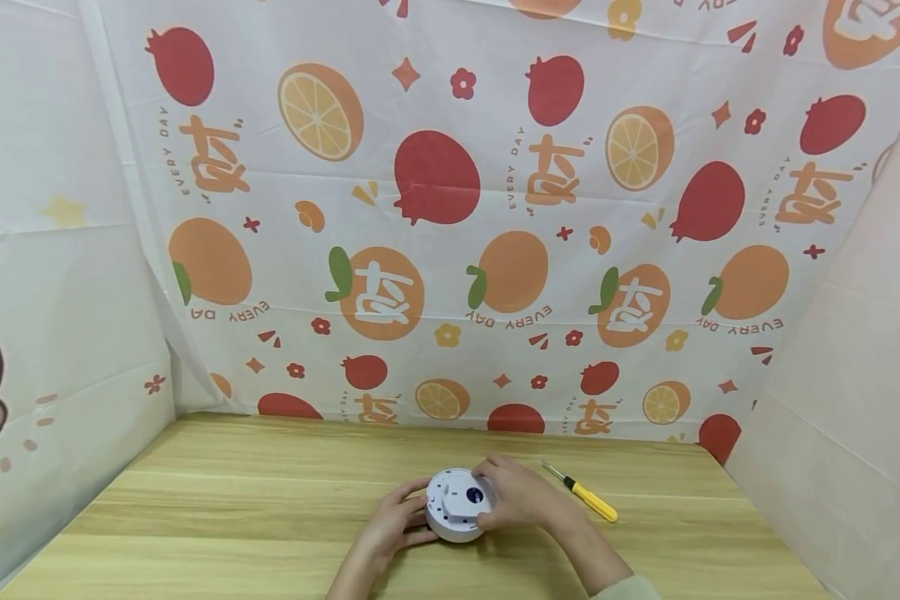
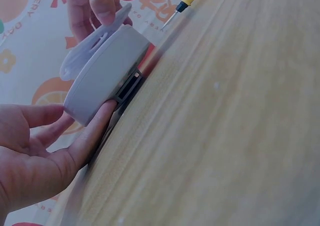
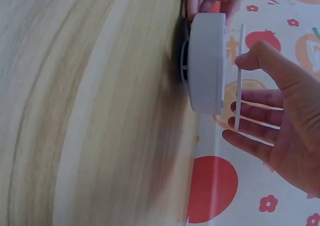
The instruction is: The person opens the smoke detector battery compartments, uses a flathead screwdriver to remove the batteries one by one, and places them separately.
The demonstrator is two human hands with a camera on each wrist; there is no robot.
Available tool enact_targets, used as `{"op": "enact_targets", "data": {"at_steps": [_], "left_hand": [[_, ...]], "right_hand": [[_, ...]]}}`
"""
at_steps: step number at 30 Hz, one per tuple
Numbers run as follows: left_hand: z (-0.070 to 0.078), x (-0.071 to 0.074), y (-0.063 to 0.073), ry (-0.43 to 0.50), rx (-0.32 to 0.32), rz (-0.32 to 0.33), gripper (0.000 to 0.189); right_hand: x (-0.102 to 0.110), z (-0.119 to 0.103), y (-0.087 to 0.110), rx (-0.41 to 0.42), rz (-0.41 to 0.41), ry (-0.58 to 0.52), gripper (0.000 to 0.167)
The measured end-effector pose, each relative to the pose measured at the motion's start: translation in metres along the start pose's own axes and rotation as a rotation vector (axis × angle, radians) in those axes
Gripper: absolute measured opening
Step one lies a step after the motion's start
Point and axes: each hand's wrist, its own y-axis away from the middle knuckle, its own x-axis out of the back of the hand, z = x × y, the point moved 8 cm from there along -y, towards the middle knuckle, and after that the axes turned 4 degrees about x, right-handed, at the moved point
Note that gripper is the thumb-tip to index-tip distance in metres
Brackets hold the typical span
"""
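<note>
Housing (image 1: pixel 450 536), white and round, is found in the head view low at the centre, over the table (image 1: pixel 232 517); no long axis is offered by its circular outline. The left hand (image 1: pixel 386 529) is placed at its left side, the right hand (image 1: pixel 521 496) at its right. A yellow-handled screwdriver (image 1: pixel 585 494) is noted untouched to the right, with the right hand the nearer. In the left wrist view, the housing is grasped by the left hand at its edge, and a dark slotted part (image 2: pixel 129 89) is seen beneath. In the right wrist view, a thin plate (image 3: pixel 240 81) is pinched between the right thumb and fingers, apart from the housing's outer face and nearly parallel to it; any coming move is judged to turn on this narrow gap.
</note>
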Motion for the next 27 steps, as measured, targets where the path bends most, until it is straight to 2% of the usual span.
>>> {"op": "enact_targets", "data": {"at_steps": [7, 16, 23, 27], "left_hand": [[0.0, 0.001, 0.0, -0.011, 0.004, 0.008, 0.043], [0.0, 0.001, 0.001, -0.024, 0.007, 0.005, 0.048], [-0.002, -0.001, 0.0, -0.021, 0.003, -0.009, 0.056], [-0.001, -0.001, 0.0, -0.019, -0.003, -0.006, 0.056]], "right_hand": [[0.007, -0.001, 0.008, -0.01, 0.026, -0.034, 0.057], [0.011, 0.007, 0.02, -0.062, 0.061, -0.043, 0.059], [0.017, 0.016, 0.032, -0.087, 0.119, -0.022, 0.059], [0.023, 0.021, 0.041, -0.109, 0.167, -0.046, 0.058]]}}
